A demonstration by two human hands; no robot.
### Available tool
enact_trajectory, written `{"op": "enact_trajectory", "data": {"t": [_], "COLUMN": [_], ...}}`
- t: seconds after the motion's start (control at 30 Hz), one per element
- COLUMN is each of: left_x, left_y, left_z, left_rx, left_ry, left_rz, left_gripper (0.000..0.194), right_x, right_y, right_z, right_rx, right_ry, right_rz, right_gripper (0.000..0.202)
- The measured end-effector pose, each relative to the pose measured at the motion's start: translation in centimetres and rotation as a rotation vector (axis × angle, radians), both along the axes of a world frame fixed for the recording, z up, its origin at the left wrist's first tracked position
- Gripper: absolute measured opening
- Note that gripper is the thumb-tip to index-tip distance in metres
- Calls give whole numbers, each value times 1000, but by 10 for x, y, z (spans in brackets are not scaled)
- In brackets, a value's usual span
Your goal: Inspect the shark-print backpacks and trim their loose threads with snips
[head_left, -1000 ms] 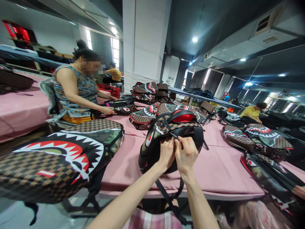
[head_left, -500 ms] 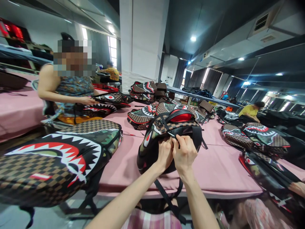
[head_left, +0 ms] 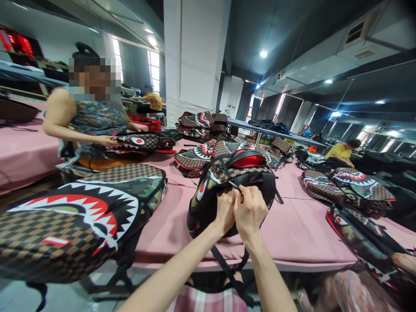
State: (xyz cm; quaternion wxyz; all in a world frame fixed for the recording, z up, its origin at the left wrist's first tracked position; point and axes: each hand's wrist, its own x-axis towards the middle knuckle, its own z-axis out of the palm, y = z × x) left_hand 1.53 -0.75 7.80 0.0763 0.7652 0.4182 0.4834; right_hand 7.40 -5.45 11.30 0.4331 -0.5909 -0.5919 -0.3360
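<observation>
A dark backpack (head_left: 199,208) with checkered and camouflage panels and a red-lined opening stands on the pink table (head_left: 292,238) before me, its straps hanging over the front edge. Both hands meet at its upper near side. My left hand (head_left: 225,208) is closed, fingers bent against the backpack, and what it pinches is hidden. Touching it on the right, my right hand (head_left: 250,210) is closed on a small black piece, too small to name, beside a thin light strip.
At left lies a large shark-mouth backpack (head_left: 74,216). Across the table a person (head_left: 100,117) handles another backpack (head_left: 143,142). More backpacks (head_left: 195,125) are piled behind. On the right are further backpacks (head_left: 364,182) and another person's hand (head_left: 404,262).
The person at left has leaned left and turned their backpack, with one hand now farther back. My hands have barely shifted, still at the same spot on the backpack.
</observation>
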Motion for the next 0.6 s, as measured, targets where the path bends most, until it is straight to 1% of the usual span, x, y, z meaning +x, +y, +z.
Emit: {"op": "enact_trajectory", "data": {"t": [0.1,0.17,0.2,0.27,0.33,0.4,0.43,0.5,0.53,0.6], "left_x": [0,-1,-1,0,1,4,4,3,0,-10], "left_y": [-1,-2,-3,-3,-2,-1,0,1,1,0], "left_z": [2,2,2,2,1,0,0,0,1,3], "left_rx": [-9,-10,-10,-8,-9,-27,-47,-100,-123,-170], "left_ry": [12,21,29,28,-8,-61,-89,-140,-161,-210], "left_rz": [5,11,21,51,62,39,20,-33,-55,-113], "left_gripper": [29,27,25,20,21,24,25,27,28,31], "right_x": [-1,1,4,10,15,17,18,24,30,50], "right_y": [0,1,2,5,9,11,12,12,11,11], "right_z": [0,0,0,0,-1,-2,-3,-2,-2,-1], "right_rx": [-6,-26,-47,-105,-143,-132,-112,-75,-61,-8], "right_ry": [36,131,216,445,672,802,819,777,738,688], "right_rz": [18,96,168,357,521,601,606,575,545,453], "right_gripper": [15,16,17,17,18,23,26,34,37,39]}}
